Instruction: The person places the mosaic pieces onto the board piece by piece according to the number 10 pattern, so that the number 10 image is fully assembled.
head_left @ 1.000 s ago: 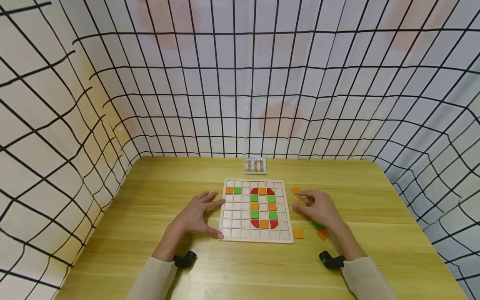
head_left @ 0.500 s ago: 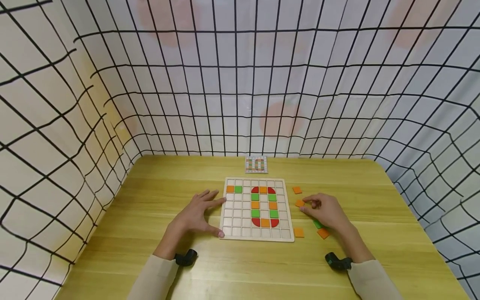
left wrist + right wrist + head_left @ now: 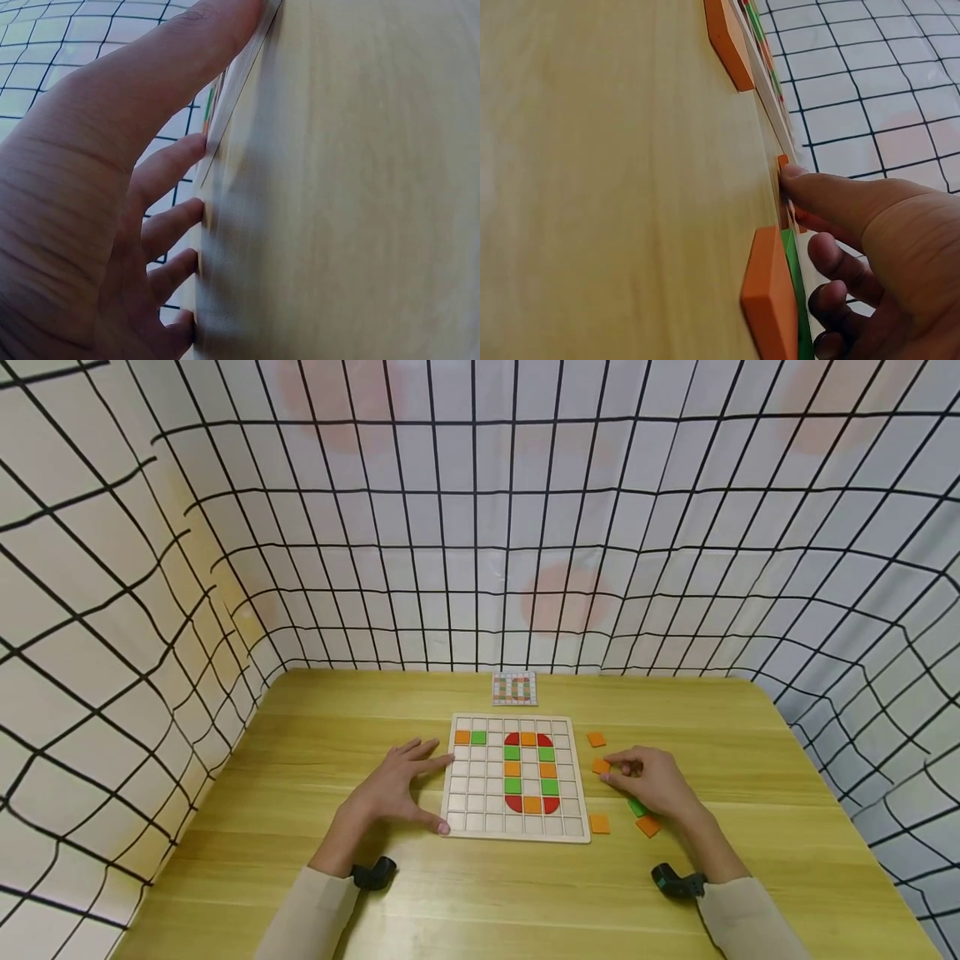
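Observation:
A pale square grid board (image 3: 476,817) lies on the table, with orange and green square tiles and red rounded corner pieces set in a ring on its right half. An orange tile (image 3: 462,737) and a green tile (image 3: 478,737) sit side by side at its upper left. My left hand (image 3: 393,785) is spread, thumb and index finger touching the board's left edge. Right of the board, my right hand (image 3: 651,781) pinches an orange tile (image 3: 601,766) lying on the table between thumb and index finger. In the right wrist view the thumb (image 3: 799,172) meets that tile.
Loose orange tiles (image 3: 596,739) lie right of the board, one (image 3: 599,823) near its lower corner. Beneath the right wrist are a green tile (image 3: 637,807) and another orange one (image 3: 648,826). A small pattern card (image 3: 514,688) lies behind the board.
My right hand has shifted slightly right, uncovering the orange tile at its fingertips, which it had largely hidden. The left hand stays at the board's edge.

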Demonstrator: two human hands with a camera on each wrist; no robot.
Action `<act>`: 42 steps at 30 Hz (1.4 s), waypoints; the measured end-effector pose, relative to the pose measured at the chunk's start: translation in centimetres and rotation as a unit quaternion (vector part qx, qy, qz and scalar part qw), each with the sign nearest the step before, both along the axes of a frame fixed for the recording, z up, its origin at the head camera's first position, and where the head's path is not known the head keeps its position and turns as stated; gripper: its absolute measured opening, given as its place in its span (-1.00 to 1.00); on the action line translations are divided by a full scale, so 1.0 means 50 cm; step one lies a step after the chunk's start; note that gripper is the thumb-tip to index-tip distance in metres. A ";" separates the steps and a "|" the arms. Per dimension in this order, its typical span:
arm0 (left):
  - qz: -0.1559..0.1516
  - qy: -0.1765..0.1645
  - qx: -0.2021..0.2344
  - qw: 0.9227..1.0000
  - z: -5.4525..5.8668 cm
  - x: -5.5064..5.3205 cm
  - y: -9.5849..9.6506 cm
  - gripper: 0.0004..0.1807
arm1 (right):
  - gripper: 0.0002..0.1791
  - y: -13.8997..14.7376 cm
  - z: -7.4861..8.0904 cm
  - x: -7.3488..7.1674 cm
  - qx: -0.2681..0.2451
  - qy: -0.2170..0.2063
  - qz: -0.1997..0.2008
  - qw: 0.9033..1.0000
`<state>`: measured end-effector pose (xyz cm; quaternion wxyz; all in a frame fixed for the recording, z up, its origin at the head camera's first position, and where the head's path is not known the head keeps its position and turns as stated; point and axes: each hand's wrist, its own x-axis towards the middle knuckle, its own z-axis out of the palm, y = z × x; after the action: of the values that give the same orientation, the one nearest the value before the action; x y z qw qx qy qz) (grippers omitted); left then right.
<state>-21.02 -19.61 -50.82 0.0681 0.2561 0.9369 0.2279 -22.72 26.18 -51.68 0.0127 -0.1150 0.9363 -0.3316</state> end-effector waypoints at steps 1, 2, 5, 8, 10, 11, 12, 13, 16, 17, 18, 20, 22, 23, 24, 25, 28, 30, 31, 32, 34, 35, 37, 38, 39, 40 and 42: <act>0.000 -0.001 0.000 1.000 0.000 0.000 0.000 0.25 | -0.60 -0.002 0.001 0.000 -0.002 -0.001 0.000 1.000; 0.000 -0.002 -0.001 1.000 0.000 0.001 -0.001 0.25 | -0.60 -0.003 0.001 0.000 -0.004 -0.001 0.001 1.000; 0.003 -0.005 -0.001 1.000 0.001 0.002 -0.001 0.25 | -0.59 -0.008 0.001 -0.002 -0.012 0.000 -0.001 1.000; 0.005 -0.005 -0.001 1.000 0.001 0.003 -0.002 0.25 | -0.59 -0.016 0.002 -0.005 -0.020 0.002 -0.002 1.000; 0.004 -0.004 -0.002 1.000 0.002 0.004 -0.002 0.25 | -0.58 -0.022 0.004 -0.006 -0.025 0.003 -0.001 1.000; 0.004 -0.003 -0.003 1.000 0.001 0.004 -0.002 0.25 | -0.58 -0.026 0.006 -0.007 -0.026 0.003 -0.001 1.000; 0.003 -0.003 -0.003 1.000 0.001 0.004 -0.003 0.25 | -0.58 -0.031 0.007 -0.008 -0.030 0.004 0.001 1.000; 0.003 -0.002 -0.005 1.000 0.001 0.005 -0.003 0.25 | -0.57 -0.036 0.009 -0.010 -0.033 0.004 0.003 0.999; 0.005 -0.003 -0.007 1.000 -0.001 0.005 -0.004 0.25 | -0.57 -0.053 0.014 -0.014 -0.042 0.007 0.008 0.999; 0.006 -0.003 -0.007 1.000 -0.002 0.005 -0.004 0.25 | -0.58 -0.060 0.015 -0.016 -0.045 0.008 0.011 0.999; 0.007 -0.003 -0.006 1.000 -0.002 0.005 -0.005 0.25 | -0.58 -0.066 0.016 -0.019 -0.047 0.009 0.015 0.999; 0.008 -0.002 -0.004 1.000 -0.002 0.005 -0.005 0.25 | -0.59 -0.081 0.018 -0.024 -0.051 0.011 0.019 0.998; 0.008 -0.002 -0.003 1.000 -0.002 0.006 -0.005 0.25 | -0.59 -0.097 0.019 -0.029 -0.057 0.013 0.023 0.998; 0.009 -0.002 -0.002 1.000 -0.001 0.006 -0.004 0.25 | -0.59 -0.105 0.020 -0.032 -0.058 0.015 0.027 0.998; 0.009 -0.003 -0.002 1.000 -0.001 0.006 -0.004 0.25 | -0.59 -0.113 0.021 -0.034 -0.059 0.016 0.031 0.998; 0.009 -0.004 -0.001 1.000 -0.001 0.007 -0.004 0.25 | -0.60 -0.122 0.021 -0.037 -0.060 0.017 0.035 0.997; 0.008 -0.005 -0.003 1.000 -0.002 0.008 -0.003 0.25 | -0.62 -0.150 0.025 -0.042 -0.063 0.015 0.044 0.997; 0.008 -0.005 -0.004 1.000 -0.002 0.008 -0.003 0.25 | -0.63 -0.169 0.026 -0.044 -0.071 0.009 0.048 0.996; 0.007 -0.004 -0.006 1.000 -0.002 0.008 -0.003 0.25 | -0.63 -0.179 0.027 -0.045 -0.078 0.005 0.051 0.996; 0.006 -0.003 -0.009 1.000 -0.002 0.008 -0.003 0.25 | -0.64 -0.189 0.027 -0.045 -0.083 0.002 0.054 0.995; 0.005 0.001 -0.013 1.000 -0.002 0.007 -0.003 0.25 | -0.63 -0.208 0.026 -0.045 -0.091 -0.005 0.057 0.994; 0.005 0.002 -0.014 1.000 -0.002 0.006 -0.003 0.25 | -0.63 -0.217 0.024 -0.046 -0.095 -0.006 0.063 0.993; 0.005 0.006 -0.020 1.000 -0.002 0.005 -0.002 0.25 | -0.65 -0.235 0.020 -0.048 -0.098 -0.006 0.075 0.992; 0.006 0.008 -0.022 1.000 -0.002 0.004 -0.002 0.25 | -0.67 -0.244 0.018 -0.048 -0.096 -0.004 0.078 0.992; 0.006 0.009 -0.024 1.000 -0.001 0.004 -0.001 0.24 | -0.68 -0.253 0.017 -0.049 -0.096 -0.004 0.080 0.992; 0.007 0.010 -0.027 1.000 -0.001 0.003 0.000 0.24 | -0.69 -0.261 0.015 -0.050 -0.098 -0.004 0.083 0.992; 0.009 0.012 -0.033 0.999 0.000 0.003 0.001 0.24 | -0.70 -0.277 0.012 -0.054 -0.096 -0.002 0.087 0.992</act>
<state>-20.86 -19.58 -50.83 0.0637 0.2482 0.9469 0.1943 -25.41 12.35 -51.07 0.0323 -0.1958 0.8865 -0.4181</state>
